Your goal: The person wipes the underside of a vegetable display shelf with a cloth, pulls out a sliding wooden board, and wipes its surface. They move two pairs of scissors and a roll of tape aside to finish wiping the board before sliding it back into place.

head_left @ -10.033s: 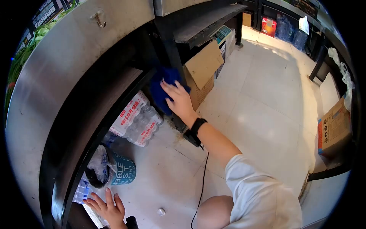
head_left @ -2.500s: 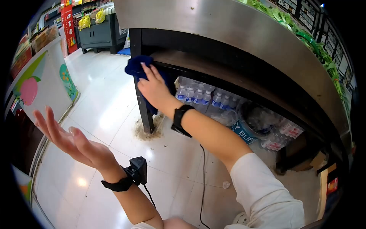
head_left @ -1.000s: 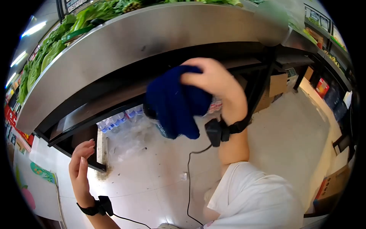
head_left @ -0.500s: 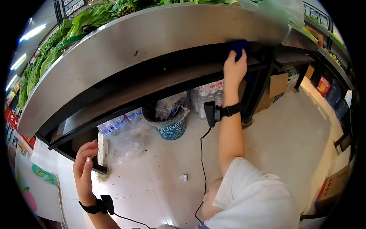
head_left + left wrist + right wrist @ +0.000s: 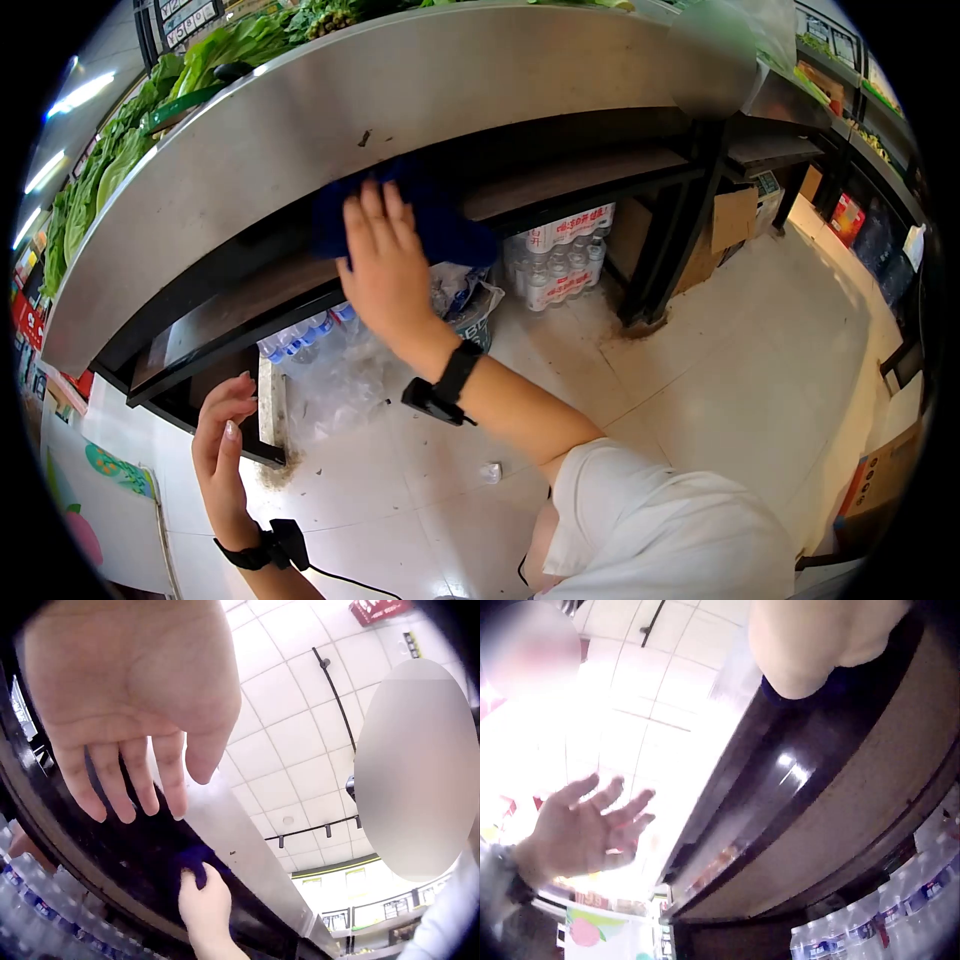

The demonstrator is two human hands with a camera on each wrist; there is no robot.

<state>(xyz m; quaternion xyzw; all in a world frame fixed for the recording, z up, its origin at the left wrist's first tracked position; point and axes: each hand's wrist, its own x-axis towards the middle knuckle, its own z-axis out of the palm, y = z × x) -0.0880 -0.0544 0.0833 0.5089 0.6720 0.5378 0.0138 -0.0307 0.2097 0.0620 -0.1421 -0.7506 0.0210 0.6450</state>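
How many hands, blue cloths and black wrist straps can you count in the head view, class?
hands: 2, the right hand and the left hand
blue cloth: 1
black wrist straps: 2, one on the right wrist, one on the left wrist
Total: 5

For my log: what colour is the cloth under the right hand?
The cloth is dark blue, clearest in the head view.
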